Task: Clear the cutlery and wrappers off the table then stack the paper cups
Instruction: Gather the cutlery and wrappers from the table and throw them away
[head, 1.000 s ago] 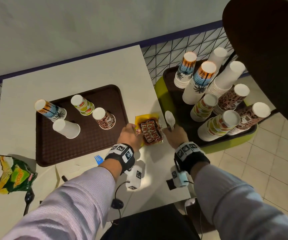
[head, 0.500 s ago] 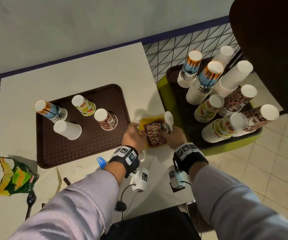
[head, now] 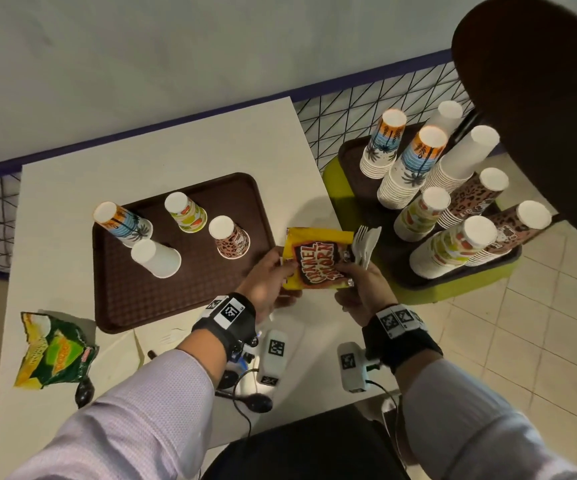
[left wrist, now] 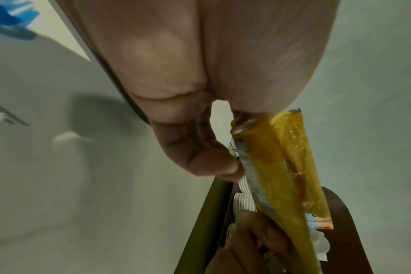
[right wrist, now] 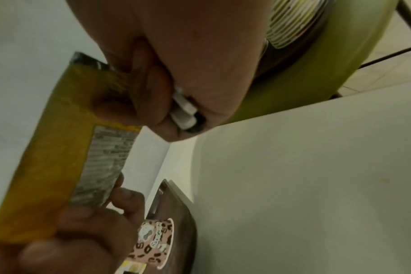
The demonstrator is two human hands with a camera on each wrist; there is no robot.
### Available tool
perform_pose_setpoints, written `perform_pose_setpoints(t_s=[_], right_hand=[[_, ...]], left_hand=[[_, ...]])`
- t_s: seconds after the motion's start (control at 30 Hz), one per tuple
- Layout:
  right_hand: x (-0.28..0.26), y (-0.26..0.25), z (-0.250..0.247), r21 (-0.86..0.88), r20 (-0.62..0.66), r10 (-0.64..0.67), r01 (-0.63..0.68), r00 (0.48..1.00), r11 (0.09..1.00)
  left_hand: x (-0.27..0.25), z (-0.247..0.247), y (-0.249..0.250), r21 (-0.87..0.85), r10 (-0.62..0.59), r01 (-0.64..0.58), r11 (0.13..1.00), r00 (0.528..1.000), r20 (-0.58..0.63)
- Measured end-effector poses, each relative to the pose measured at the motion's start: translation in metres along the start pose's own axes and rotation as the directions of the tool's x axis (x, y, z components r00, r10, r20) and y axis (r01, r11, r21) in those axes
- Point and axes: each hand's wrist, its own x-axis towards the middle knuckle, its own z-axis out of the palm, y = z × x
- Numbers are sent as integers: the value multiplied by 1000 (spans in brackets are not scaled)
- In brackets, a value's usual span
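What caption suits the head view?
Both hands, left and right, lift a yellow wrapper; right also grips white cutlery.

You could read "CARAMEL POPCORN" in red-and-white letters on the yellow wrapper [head: 316, 259] — its back panel of small print stayed too blurred. The green bag [head: 55, 351] carried lettering too, but nothing legible.

Head looks down; wrist views closely share the wrapper [left wrist: 277, 178].
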Motion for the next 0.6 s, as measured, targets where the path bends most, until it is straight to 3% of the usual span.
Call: perform_pose_setpoints(t_s=[0.1,0.23,0.33,0.43,0.6], right_hand=[[-9,12,9,-33,-34,-82,81,996,996],[-25,27,17,-168,75,-204,214,976,962],[-45,38,23,-145,137,-168,188,976,971],[-60,46,28,-119,140,-99,116,985,986],[-82,56,46,-426,178,-94,163,980,890]], left_hand=[[-19,-8,1,-140,-110,113,984,993,34],[-37,-24,-4,-182,-91,97,979,995,40],[-53,-36,-6,-94,-77,77,993,997,-1],[-66,-52,-15,61,13,-13,998,1000,8],[-93,-77,-21,324,190,-228,918,971,144]])
